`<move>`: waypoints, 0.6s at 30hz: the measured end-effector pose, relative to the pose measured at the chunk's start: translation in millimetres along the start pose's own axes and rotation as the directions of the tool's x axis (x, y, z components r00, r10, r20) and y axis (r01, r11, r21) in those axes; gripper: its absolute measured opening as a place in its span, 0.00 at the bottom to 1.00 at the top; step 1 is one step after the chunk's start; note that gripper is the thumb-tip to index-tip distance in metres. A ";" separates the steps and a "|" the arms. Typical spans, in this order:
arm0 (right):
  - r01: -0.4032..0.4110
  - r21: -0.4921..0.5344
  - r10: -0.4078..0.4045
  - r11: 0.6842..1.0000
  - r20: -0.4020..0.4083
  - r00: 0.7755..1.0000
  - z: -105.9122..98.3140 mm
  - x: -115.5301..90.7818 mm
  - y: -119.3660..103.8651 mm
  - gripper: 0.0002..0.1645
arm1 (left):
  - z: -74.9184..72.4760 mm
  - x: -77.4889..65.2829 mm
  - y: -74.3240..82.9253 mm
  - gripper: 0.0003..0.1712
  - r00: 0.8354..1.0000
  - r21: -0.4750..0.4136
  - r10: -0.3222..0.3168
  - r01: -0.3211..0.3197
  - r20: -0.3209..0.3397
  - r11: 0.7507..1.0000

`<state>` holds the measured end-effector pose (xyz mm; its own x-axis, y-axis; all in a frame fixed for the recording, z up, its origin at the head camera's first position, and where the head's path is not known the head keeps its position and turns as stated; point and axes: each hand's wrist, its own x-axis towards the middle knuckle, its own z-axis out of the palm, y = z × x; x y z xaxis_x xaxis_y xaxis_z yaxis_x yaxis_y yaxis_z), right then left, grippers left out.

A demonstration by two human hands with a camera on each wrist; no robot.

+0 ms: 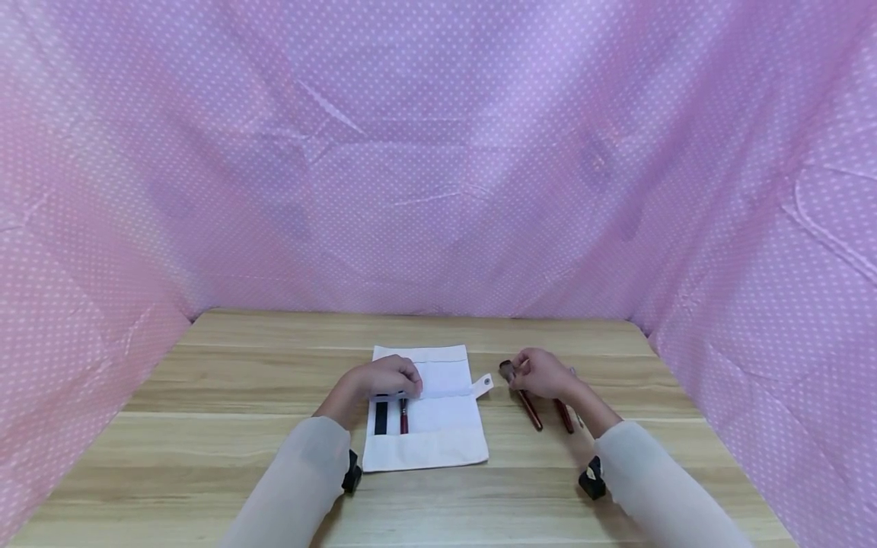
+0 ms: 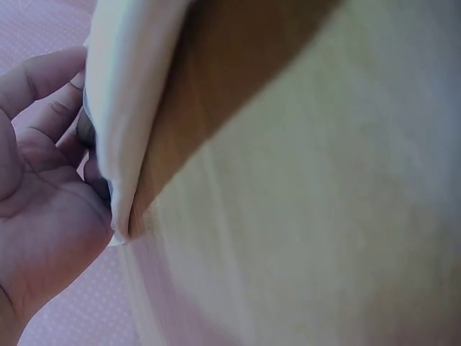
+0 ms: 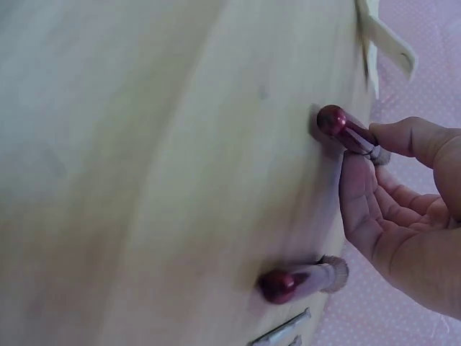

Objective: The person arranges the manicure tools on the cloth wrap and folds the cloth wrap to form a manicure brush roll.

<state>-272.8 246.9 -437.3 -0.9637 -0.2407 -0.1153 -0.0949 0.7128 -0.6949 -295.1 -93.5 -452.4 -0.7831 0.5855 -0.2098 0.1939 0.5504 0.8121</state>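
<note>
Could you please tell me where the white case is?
In the head view, the white case lies on the table, under the left hand, left of the right hand.

the table (image 1: 240,388) carries a white case (image 1: 438,450), red brush (image 3: 299,283) and silvery items (image 3: 282,328).

Head view: forward and down from the near side of the table (image 1: 199,449), far enough back to take in its full far edge and the pink curtain (image 1: 438,175) beyond. Left wrist view: close in on the left hand (image 2: 50,187) and white case (image 2: 130,94); right wrist view: close on the right hand (image 3: 410,238) and pinched brush (image 3: 353,138). Both wrist views rolled sideways, each sharing its pair with head.
</note>
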 end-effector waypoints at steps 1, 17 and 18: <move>0.010 0.001 -0.010 1.000 -0.005 1.000 -0.6 1.7 -0.7 0.20 | 0.1 0.1 -0.3 0.03 1.000 -0.006 0.007 -0.007 0.002 1.000; 0.175 0.231 -0.139 0.957 -0.164 0.977 -6.6 26.5 -56.6 0.26 | -1.9 -1.8 -0.3 0.03 1.000 0.049 0.029 -0.028 -0.012 0.998; 0.172 0.242 -0.134 0.955 -0.165 0.977 -5.0 28.0 -60.0 0.26 | -1.9 -1.7 -0.1 0.03 1.000 0.067 0.026 -0.024 -0.019 0.997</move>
<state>-295.4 200.7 -395.2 -0.9701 -0.2220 0.0980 -0.1962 0.4798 -0.8552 -294.8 -95.6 -451.1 -0.7887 0.5882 -0.1789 0.2521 0.5748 0.7785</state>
